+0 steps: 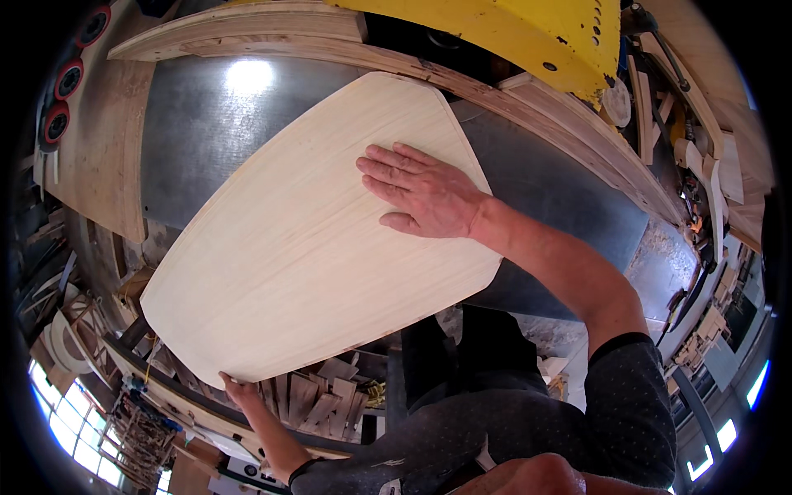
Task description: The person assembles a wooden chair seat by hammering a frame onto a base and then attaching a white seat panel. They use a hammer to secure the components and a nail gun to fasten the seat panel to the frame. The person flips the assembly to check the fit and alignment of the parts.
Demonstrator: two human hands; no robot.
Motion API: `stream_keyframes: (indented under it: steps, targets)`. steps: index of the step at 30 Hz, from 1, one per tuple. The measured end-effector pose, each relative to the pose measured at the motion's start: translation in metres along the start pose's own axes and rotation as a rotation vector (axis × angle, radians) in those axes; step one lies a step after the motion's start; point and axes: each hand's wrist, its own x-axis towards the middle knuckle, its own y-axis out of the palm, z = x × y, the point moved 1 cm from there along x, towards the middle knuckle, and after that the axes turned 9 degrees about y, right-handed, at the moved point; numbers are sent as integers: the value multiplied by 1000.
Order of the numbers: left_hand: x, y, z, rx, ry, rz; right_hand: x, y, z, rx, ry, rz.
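Note:
A pale wooden panel with curved long sides and cut-off corners lies tilted across a dark grey metal table. My right hand rests flat on its upper face, toward the right end, fingers stretched out and holding nothing. Down at the panel's near left corner, my left hand grips the edge; the fingers beneath are partly hidden. The panel's far right end comes close to a long wooden fence that runs along the back of the table.
Above the fence stands a yellow machine housing. Red-rimmed wheels line the far left, beside a wooden board. Wood offcuts are piled below the table's near edge. Clamps and curved wooden pieces crowd the right side.

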Motion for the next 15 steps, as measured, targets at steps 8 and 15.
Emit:
stream_keyframes:
  steps: [8, 15]
  targets:
    - [-19, -25, 14, -42, -10, -15, -1, -3, -5, 72, -28, -11]
    - [-44, -40, 35, -97, -35, -68, -3, -7, -9, 90, -68, -11]
